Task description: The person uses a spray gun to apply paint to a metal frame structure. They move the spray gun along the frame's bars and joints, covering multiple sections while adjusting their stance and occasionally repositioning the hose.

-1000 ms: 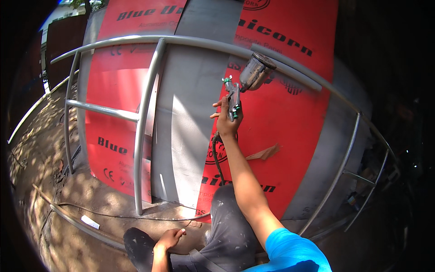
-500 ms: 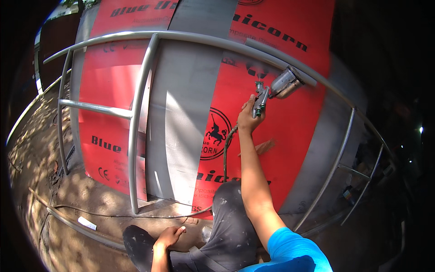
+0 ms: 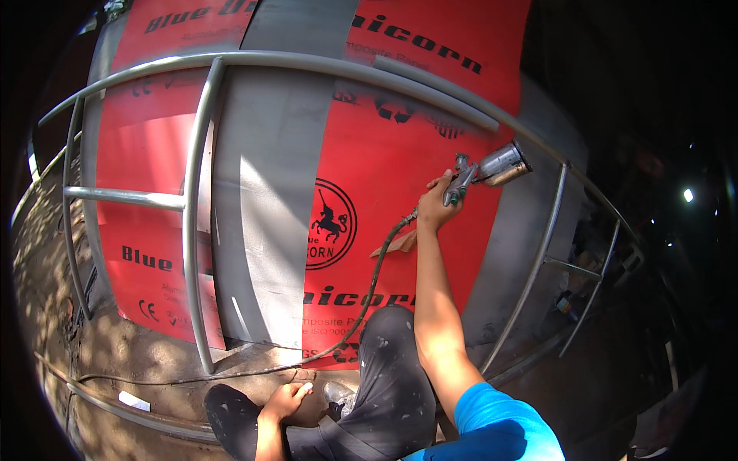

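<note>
My right hand (image 3: 437,206) is wrapped around a paint spray gun (image 3: 461,183), arm stretched out. The gun's metal cup (image 3: 503,164) tilts out to the right, just below the curved top rail of a grey metal railing (image 3: 307,64). A dark hose (image 3: 377,269) hangs from the gun's handle, drops past my knee and runs left along the ground. Low by my left knee, my left hand (image 3: 284,402) rests with its fingers curled in. A pale spot shows at its fingertips; whether it holds anything cannot be made out.
Red-and-grey sheet panels (image 3: 269,154) stand behind the railing. Upright posts (image 3: 198,215) and side rails (image 3: 538,269) rise left and right. A brown scrap (image 3: 398,246) is against the panel. A metal bar (image 3: 138,415) and a white piece (image 3: 134,400) lie on the ground at left.
The spray gun in my right hand has moved right and down, away from the top rail. The view has shifted, moving the panels and railing left. My left hand has stayed by the knee.
</note>
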Demonstrator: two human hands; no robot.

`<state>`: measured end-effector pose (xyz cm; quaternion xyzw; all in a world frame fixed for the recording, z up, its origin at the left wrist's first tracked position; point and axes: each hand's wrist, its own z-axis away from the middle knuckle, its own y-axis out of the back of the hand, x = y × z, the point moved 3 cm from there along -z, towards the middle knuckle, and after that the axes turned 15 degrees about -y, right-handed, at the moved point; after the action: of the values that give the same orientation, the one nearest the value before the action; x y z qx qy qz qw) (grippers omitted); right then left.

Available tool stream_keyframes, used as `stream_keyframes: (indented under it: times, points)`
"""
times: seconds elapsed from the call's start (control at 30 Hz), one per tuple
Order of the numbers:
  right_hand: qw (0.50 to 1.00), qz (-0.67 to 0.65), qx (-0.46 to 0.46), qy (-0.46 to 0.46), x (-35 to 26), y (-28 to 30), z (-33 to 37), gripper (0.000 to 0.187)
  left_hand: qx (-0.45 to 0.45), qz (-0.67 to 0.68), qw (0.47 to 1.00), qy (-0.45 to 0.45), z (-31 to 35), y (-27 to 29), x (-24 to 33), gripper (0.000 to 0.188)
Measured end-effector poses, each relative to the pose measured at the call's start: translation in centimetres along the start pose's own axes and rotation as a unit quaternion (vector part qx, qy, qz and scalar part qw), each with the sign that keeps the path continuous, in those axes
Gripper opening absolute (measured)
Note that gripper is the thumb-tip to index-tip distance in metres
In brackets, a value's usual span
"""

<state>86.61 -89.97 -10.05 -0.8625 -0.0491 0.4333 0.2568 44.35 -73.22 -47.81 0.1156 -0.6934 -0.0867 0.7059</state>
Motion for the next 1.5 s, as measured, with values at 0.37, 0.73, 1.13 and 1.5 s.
stream_keyframes:
  times: [0.37,0.73,1.13,1.5]
  points:
    - [0.963,-0.035,-0.251,-0.097,-0.6,-7.6,7.3,0.019,0.015,-0.041,0.998,0.034,1.2,1.1,0.2,0.050]
    - [0.789,-0.082,-0.581,-0.182,-2.6,-16.2,25.9,0.035,0.071,-0.133,0.981,0.120,5.6,2.7,2.7,0.069]
    - [0.526,-0.167,-0.828,-0.101,-1.8,-13.2,46.4,0.024,0.146,-0.103,0.943,0.280,12.0,-0.5,2.1,0.065]
    - [0.471,-0.178,-0.844,-0.182,-16.5,-6.6,39.5,0.041,0.407,0.181,0.884,0.143,12.3,-5.1,22.2,0.040]
